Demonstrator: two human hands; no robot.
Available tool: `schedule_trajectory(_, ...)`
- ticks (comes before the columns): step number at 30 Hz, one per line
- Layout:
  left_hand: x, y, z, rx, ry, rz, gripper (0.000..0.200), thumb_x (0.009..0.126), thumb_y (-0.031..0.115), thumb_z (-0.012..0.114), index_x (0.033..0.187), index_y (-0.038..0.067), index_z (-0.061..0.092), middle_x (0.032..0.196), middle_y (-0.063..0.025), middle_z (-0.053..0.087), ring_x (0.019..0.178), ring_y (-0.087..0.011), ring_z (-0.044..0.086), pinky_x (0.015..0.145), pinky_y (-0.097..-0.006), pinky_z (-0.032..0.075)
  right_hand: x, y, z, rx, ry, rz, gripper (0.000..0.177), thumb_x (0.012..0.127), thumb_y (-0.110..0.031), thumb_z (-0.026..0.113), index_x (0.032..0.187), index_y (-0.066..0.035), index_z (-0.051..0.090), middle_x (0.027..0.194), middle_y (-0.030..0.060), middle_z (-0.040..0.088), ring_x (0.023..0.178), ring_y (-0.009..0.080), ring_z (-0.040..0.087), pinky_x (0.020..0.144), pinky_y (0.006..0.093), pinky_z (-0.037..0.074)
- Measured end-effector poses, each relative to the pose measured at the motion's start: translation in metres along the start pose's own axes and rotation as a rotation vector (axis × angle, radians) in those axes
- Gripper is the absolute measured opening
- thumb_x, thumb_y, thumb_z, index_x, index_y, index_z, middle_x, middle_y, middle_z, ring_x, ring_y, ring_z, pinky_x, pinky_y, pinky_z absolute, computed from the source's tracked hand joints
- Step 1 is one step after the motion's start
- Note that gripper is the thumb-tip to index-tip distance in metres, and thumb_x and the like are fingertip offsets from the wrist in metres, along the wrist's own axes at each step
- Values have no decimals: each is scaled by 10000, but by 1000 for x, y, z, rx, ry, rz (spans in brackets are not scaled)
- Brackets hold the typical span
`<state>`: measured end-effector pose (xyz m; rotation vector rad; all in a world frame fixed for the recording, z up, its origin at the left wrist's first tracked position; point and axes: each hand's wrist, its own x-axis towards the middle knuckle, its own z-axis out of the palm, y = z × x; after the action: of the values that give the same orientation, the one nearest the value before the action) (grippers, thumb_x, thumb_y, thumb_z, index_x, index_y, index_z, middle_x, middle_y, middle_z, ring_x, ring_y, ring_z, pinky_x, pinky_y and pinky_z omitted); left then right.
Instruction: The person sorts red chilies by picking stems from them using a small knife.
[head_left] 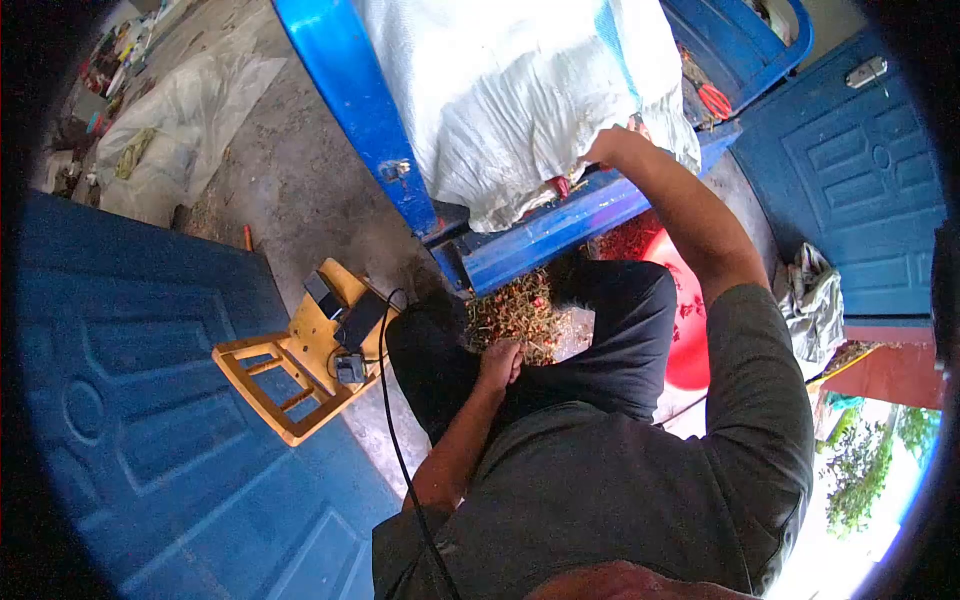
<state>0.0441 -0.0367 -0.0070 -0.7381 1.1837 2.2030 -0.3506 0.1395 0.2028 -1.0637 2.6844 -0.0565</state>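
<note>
My right hand is at the lower right edge of a white woven sack, its fingers bent and bunched. What they hold, if anything, is hidden. Just beneath the sack's edge, something red, like a chili pepper, shows on the blue metal frame. My left hand rests closed over my lap, and whatever may be in it cannot be made out. Between my legs lies a heap of stems with red bits.
Red-handled scissors lie on the blue frame's right side. A red tub stands beside my right leg. To the left is a wooden chair with black devices and a cable. Blue doors flank both sides.
</note>
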Motion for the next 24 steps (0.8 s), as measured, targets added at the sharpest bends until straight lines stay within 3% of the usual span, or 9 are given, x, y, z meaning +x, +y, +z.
schedule_trajectory(2,-1,1,1,9,-12,23,217,978,226,527,945,31,616,609,20,468,420,-92,395,374,-261,318,-15,-3,-2,11,-1,4,292,865,-316,574,1043,-144,728,1024,137,707,985,303,681,839,439,516)
schedule_trajectory(4,-3,4,3,30,-8,10,211,977,222,527,943,34,615,611,22,464,426,-91,396,382,-262,319,-32,-22,-6,-31,227,-91,288,874,-335,580,1015,-130,726,968,142,707,940,320,677,821,434,516)
schedule_trajectory(7,-9,5,6,46,9,-9,213,979,225,520,945,37,614,614,27,458,439,-89,398,398,-265,318,-55,-57,-27,-72,11,166,210,837,-259,657,988,-128,722,1024,186,679,900,323,667,787,435,519)
schedule_trajectory(8,-10,6,8,44,17,-11,220,982,231,515,948,37,614,616,30,456,446,-87,400,405,-267,316,-58,-48,-4,1,288,-5,177,812,-256,710,892,-98,711,965,160,671,870,330,656,755,433,524)
schedule_trajectory(9,-12,9,11,45,17,-7,220,982,231,515,948,37,614,616,30,456,446,-87,400,405,-267,316,-61,-54,3,0,291,-7,177,812,-256,710,892,-98,711,965,160,671,870,330,656,755,433,524)
schedule_trajectory(11,-19,13,15,126,18,-25,242,1004,225,471,1006,29,614,645,22,460,504,-99,406,447,-286,314,-63,-77,17,106,594,-24,202,807,-265,727,859,-75,683,926,142,657,890,328,651,757,438,527)
schedule_trajectory(12,-21,12,15,132,21,-27,242,1004,225,471,1006,29,614,645,22,460,504,-99,406,447,-286,314,-61,-84,23,164,465,114,184,820,-262,667,869,-85,659,1010,130,643,935,335,649,784,464,527)
schedule_trajectory(16,-23,6,11,84,-1,21,245,990,248,502,975,32,618,621,40,454,453,-81,398,409,-272,299,-60,-87,42,150,458,151,221,831,-240,655,969,-81,588,1032,151,634,968,382,640,787,497,519)
schedule_trajectory(24,-29,4,9,93,3,23,232,997,217,494,992,22,619,633,3,487,484,-111,432,440,-297,342,-87,-88,68,405,584,265,308,847,-192,690,1142,-107,669,1072,181,637,927,383,644,803,450,523)
